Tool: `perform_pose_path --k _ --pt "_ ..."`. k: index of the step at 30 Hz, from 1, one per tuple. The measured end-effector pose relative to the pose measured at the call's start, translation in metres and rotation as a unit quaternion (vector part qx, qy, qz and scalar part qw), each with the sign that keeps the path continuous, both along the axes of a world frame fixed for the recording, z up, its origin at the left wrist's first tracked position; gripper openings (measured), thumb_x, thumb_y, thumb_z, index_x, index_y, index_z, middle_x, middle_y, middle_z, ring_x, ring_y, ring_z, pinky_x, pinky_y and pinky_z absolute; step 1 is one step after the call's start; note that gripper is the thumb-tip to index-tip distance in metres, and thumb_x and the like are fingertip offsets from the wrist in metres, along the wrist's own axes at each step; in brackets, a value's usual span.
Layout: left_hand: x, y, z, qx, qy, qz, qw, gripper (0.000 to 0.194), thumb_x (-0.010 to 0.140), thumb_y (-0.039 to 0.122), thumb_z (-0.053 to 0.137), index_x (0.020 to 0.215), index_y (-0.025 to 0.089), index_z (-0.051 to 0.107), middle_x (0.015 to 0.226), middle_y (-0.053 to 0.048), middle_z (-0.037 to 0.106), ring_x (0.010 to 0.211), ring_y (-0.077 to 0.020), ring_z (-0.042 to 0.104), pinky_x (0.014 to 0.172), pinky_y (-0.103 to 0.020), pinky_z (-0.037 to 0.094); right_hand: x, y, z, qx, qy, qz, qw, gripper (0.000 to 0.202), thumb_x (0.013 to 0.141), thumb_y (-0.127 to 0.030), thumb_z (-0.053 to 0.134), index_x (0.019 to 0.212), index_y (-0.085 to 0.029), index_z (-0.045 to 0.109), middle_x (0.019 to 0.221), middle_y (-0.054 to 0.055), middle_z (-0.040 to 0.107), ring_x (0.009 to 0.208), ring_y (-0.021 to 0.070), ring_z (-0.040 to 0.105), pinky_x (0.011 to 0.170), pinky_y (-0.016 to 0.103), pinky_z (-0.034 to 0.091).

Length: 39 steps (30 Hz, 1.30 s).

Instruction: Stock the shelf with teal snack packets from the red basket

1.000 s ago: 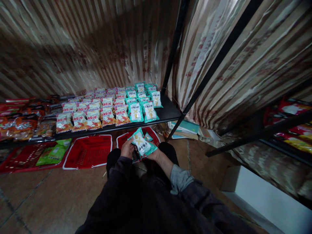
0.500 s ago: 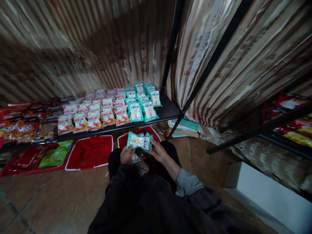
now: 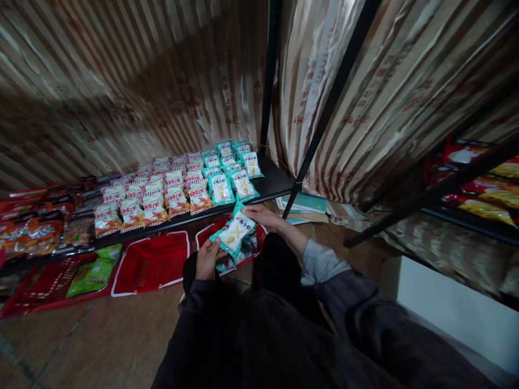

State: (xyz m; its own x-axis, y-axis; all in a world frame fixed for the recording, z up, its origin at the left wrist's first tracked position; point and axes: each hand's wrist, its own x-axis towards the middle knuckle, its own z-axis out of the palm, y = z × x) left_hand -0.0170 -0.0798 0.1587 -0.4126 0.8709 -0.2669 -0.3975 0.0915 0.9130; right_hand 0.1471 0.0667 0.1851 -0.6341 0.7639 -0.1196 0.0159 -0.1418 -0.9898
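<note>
A teal and white snack bag (image 3: 235, 231) hangs tilted between my two hands, above a red basket (image 3: 259, 246) that holds more teal bags. My left hand (image 3: 208, 259) pinches its lower left end. On its upper right end, my right hand (image 3: 259, 214) has its fingers closed. Just beyond, several teal bags (image 3: 221, 188) lie in rows on a low black shelf (image 3: 275, 183). Left of them on the same shelf are rows of white and orange bags (image 3: 153, 208).
An empty-looking red basket (image 3: 150, 262) and another with green bags (image 3: 91, 275) sit on the floor at left. Black shelf posts (image 3: 320, 129) rise at centre right. Books (image 3: 308, 204) lie behind them, and a white box (image 3: 454, 313) stands at right.
The held bag has turned from nearly level to a slant, its right end raised. My right hand has moved up and forward toward the shelf. The camera view has shifted slightly.
</note>
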Motion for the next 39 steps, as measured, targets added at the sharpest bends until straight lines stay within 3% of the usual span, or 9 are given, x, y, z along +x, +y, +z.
perform_pose_path --k 6,13,20,25,31,35,39 --pt "0.008 -0.009 -0.012 0.008 0.035 0.027 0.999 0.044 0.055 0.044 0.075 0.083 0.011 0.067 0.072 -0.005 0.068 0.065 -0.0158 0.063 0.064 -0.029 0.052 -0.005 0.010 0.009 0.032 -0.037 0.053 0.997 0.041 0.063 -0.054 0.067 0.072 -0.014 0.066 0.065 -0.001 0.064 0.062 0.0128 0.057 0.062 0.024 0.044" --pt "0.017 -0.017 -0.024 -0.008 0.029 0.082 0.996 0.030 0.057 0.040 0.073 0.070 0.012 0.068 0.062 -0.001 0.066 0.057 -0.0137 0.062 0.064 -0.027 0.051 -0.014 0.019 0.008 0.006 -0.024 0.077 0.997 0.041 0.060 -0.051 0.071 0.071 -0.012 0.064 0.062 -0.001 0.063 0.055 0.0102 0.054 0.056 0.023 0.042" --pt "0.031 -0.024 -0.036 -0.035 -0.029 0.051 0.998 0.024 0.063 0.035 0.070 0.072 0.014 0.064 0.067 -0.002 0.067 0.064 -0.0146 0.064 0.065 -0.025 0.051 -0.018 0.021 0.010 -0.003 -0.042 0.102 0.994 0.036 0.058 -0.047 0.073 0.063 -0.012 0.065 0.056 -0.001 0.063 0.050 0.0096 0.052 0.049 0.020 0.039" --pt "0.037 -0.026 -0.036 -0.059 -0.108 0.044 0.991 0.008 0.078 0.024 0.057 0.079 0.016 0.059 0.078 -0.006 0.068 0.078 -0.0171 0.067 0.072 -0.027 0.052 -0.022 0.017 -0.004 -0.030 -0.019 0.054 0.998 0.037 0.062 -0.048 0.072 0.071 -0.013 0.067 0.066 0.002 0.067 0.058 0.0109 0.056 0.054 0.021 0.044" --pt "0.033 -0.024 -0.026 -0.056 -0.208 0.054 0.975 0.009 0.084 0.015 0.049 0.087 0.015 0.057 0.080 -0.005 0.067 0.080 -0.0149 0.067 0.077 -0.026 0.052 -0.023 -0.008 -0.017 -0.076 0.062 -0.034 0.995 0.034 0.069 -0.044 0.069 0.093 -0.020 0.067 0.099 0.002 0.066 0.084 0.0119 0.060 0.069 0.020 0.048" --pt "0.033 -0.023 -0.023 -0.050 -0.247 0.069 0.965 0.015 0.086 0.012 0.043 0.092 0.015 0.057 0.085 -0.005 0.067 0.080 -0.0121 0.066 0.081 -0.025 0.050 -0.019 -0.038 -0.030 -0.121 0.079 -0.084 0.986 0.042 0.071 -0.043 0.069 0.106 -0.023 0.062 0.100 0.003 0.066 0.088 0.0132 0.060 0.073 0.023 0.048" --pt "0.035 -0.022 -0.027 -0.045 -0.204 0.074 0.975 0.017 0.088 0.018 0.041 0.093 0.019 0.058 0.102 -0.007 0.065 0.094 -0.0139 0.063 0.084 -0.025 0.049 -0.014 -0.071 -0.046 -0.175 0.073 -0.091 0.978 0.044 0.066 -0.037 0.074 0.105 -0.021 0.063 0.096 0.003 0.067 0.084 0.0135 0.061 0.073 0.025 0.050"
